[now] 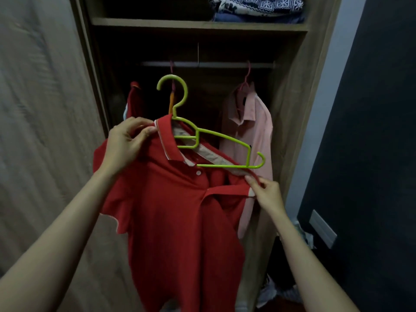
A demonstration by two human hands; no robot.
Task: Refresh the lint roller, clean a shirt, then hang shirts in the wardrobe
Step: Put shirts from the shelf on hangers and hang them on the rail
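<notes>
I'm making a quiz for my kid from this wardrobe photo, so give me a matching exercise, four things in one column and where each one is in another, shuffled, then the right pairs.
Things:
1. green hanger
2. pink shirt
3. red polo shirt
4. folded patterned clothes

Places:
A. on the top shelf
B. held at the collar by the left hand and the right hand
C. hanging from the rail, right side
D. partly inside the red collar, hook not on the rail

Pairs: 1-D, 2-C, 3-B, 4-A
</notes>
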